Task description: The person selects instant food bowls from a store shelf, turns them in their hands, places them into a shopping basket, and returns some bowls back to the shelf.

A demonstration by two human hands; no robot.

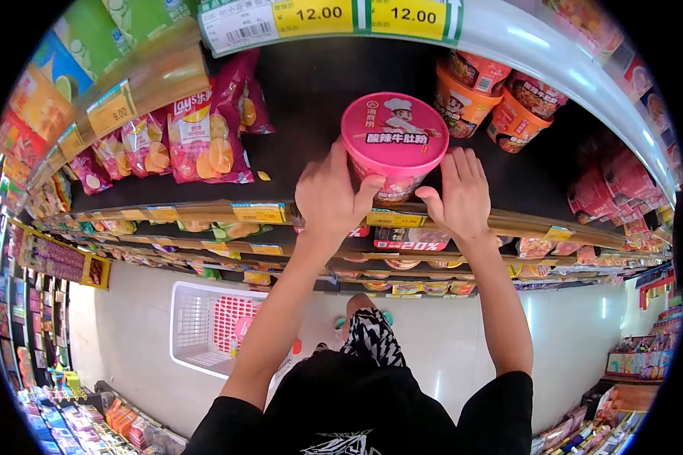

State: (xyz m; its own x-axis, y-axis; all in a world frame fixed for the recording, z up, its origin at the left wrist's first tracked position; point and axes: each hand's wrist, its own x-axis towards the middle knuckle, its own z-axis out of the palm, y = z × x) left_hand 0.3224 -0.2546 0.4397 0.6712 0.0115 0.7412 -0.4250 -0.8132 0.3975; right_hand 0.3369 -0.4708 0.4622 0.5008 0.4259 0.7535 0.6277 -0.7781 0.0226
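A large pink instant noodle tub (396, 163) stands upright near the front edge of the dark shelf, its round lid printed with a chef figure. My left hand (332, 191) is against its left side, thumb across the front and fingertips partly hidden behind the tub. On the other side, my right hand (458, 193) is placed along the tub's right wall, with the thumb pointing in toward its base. Between them, the two hands hold the tub from both sides.
Lay's chip bags (205, 136) stand to the left on the same shelf. Orange noodle tubs (467, 106) are stacked behind right, and pink tubs (618, 186) sit farther right. A price rail (524, 30) runs overhead. A white basket (193, 326) rests on the floor.
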